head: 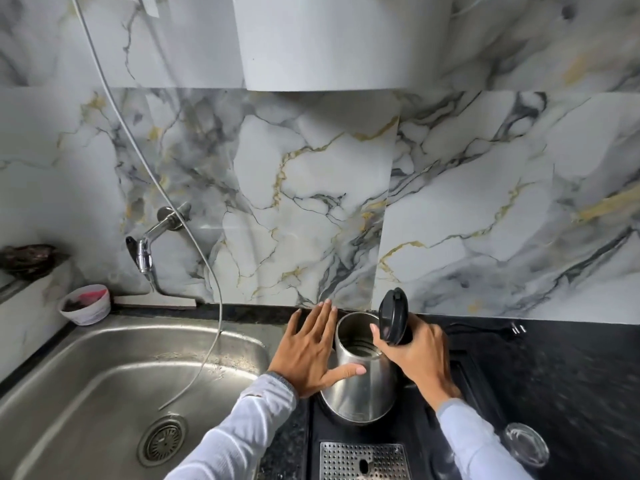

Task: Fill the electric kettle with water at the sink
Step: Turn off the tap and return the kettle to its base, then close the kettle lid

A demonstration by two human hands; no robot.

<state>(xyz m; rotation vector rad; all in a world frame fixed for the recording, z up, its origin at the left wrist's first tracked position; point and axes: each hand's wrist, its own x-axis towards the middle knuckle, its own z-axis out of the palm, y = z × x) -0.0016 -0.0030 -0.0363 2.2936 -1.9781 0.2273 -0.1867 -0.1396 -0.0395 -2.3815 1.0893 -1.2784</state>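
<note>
A steel electric kettle [356,389] stands on the black counter just right of the sink [104,382], its black lid [393,315] flipped up so the inside shows. My right hand [415,355] grips the kettle's handle at its right side. My left hand [308,351] lies flat with fingers spread against the kettle's left side, thumb across its body. A chrome wall tap [143,252] sticks out above the sink's back left; no water runs from it.
A thin grey hose [214,306] hangs down the wall into the sink, ending near the drain [162,441]. A small white bowl [85,304] sits at the sink's back left corner. A perforated metal tray [363,460] and a clear glass [526,445] lie near me on the counter.
</note>
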